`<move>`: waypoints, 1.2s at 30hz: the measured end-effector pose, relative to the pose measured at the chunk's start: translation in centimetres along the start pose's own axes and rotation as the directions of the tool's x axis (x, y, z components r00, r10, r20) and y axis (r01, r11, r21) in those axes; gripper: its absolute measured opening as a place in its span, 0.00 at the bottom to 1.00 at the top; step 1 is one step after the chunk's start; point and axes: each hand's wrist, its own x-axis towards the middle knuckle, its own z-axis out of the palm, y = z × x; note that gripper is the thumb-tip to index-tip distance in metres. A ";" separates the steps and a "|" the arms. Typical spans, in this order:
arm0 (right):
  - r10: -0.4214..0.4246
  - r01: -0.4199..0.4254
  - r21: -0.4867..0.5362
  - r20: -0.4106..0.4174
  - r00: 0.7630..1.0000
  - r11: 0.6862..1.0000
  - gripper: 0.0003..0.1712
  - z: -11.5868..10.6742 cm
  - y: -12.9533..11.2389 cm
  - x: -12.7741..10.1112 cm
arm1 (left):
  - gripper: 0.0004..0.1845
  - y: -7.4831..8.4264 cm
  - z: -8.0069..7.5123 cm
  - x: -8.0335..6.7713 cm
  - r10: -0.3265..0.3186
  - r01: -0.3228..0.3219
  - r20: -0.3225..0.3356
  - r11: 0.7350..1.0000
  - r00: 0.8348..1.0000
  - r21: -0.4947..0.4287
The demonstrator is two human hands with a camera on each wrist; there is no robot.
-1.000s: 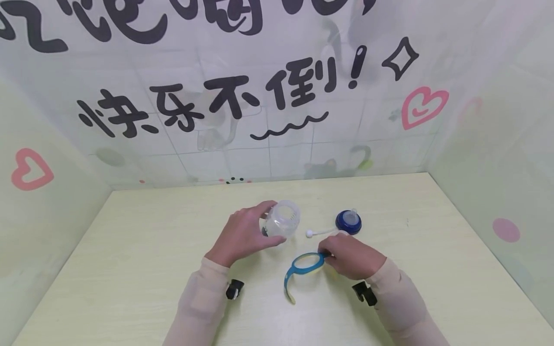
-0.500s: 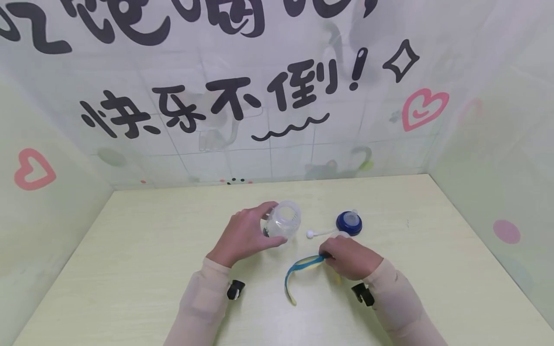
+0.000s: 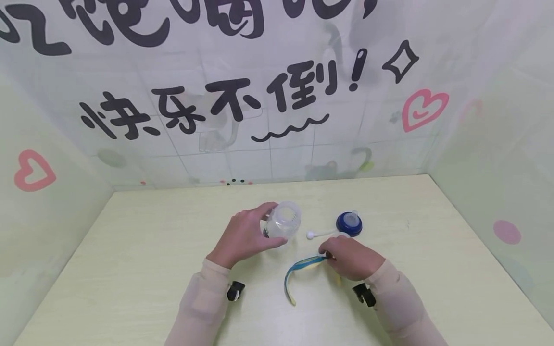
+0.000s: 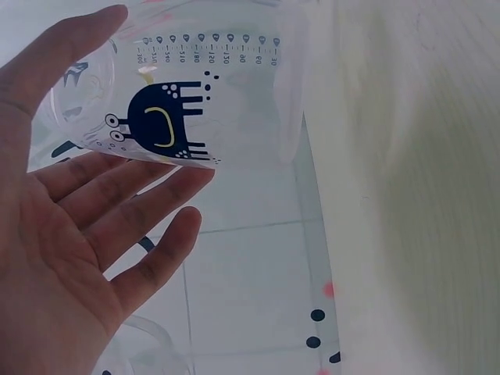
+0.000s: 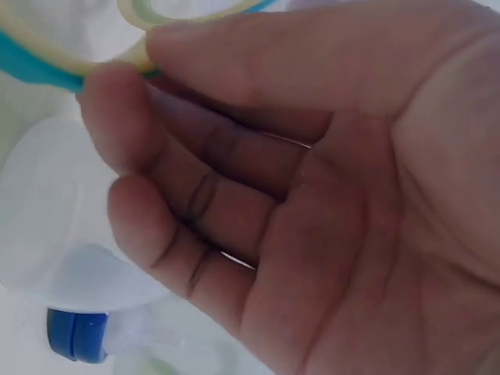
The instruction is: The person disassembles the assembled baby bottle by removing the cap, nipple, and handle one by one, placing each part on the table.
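— Fingers and thumb of the right hand point(image 3: 352, 258) pinch one end of the blue-and-yellow handle ring point(image 3: 298, 269), and it now stands on edge near the middle of the pale table point(image 3: 130, 269). What do you make of the other hand?

— The left hand point(image 3: 242, 235) is curled round the clear bottle point(image 3: 283, 221), at about ten o'clock from the ring. The left wrist view shows the fingers point(image 4: 117, 234) fairly straight along the bottle's printed wall point(image 4: 168, 117), thumb on the far side, so it is a loose cradle, not a squeeze.

— How far along does the work look?

— Early, I would judge. The bottle's mouth is open and bare, the ring is apart from it, and the blue cap with its teat point(image 3: 348, 223) sits alone at about one o'clock from the ring. A white straw piece point(image 3: 322, 234) lies between bottle and cap. Nothing is joined yet; ring, straw and cap all remain off.

— And against a second ago?

— The ring lay flat then, its loop open to view. Half a second ago it had been tipped up, and it shows as a thin arc now. The bottle, cap and straw have not shifted, and the left hand keeps its hold.

— Anything beyond?

— Lettered wall panels point(image 3: 233, 101) with pink hearts point(image 3: 421, 108) at twelve o'clock.
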 end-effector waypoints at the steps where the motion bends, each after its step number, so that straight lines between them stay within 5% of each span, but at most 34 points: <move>1: 0.001 0.000 0.003 -0.012 1.000 1.000 0.10 -0.1 0.0 0.0 | 0.38 0.0 0.0 0.0 0.000 0.000 -0.002 1.000 1.000 -0.002; 6: 0.000 0.007 0.043 -0.167 0.986 0.999 0.13 -0.2 -0.1 0.4 | 0.39 -0.1 0.2 0.0 -0.010 0.010 -0.001 0.999 1.000 -0.034; 14: 0.019 0.063 0.163 -0.456 0.890 0.985 0.29 0.5 -0.2 1.5 | 0.41 -0.2 0.8 0.2 -0.031 0.034 0.023 0.987 0.999 -0.157; 21: -0.003 0.149 0.245 -0.509 0.861 0.958 0.35 0.8 -0.5 2.0 | 0.39 -0.1 1.2 0.5 -0.014 0.013 0.000 0.965 1.000 -0.262; 29: -0.050 0.192 0.215 -0.532 0.846 0.958 0.29 1.5 -0.4 2.7 | 0.38 -0.2 1.6 0.5 -0.001 0.009 0.026 0.952 1.000 -0.305; 36: -0.052 0.180 0.206 -0.509 0.859 0.962 0.27 2.0 -0.2 3.1 | 0.38 -0.3 1.6 0.4 -0.037 0.057 0.071 0.951 0.997 -0.304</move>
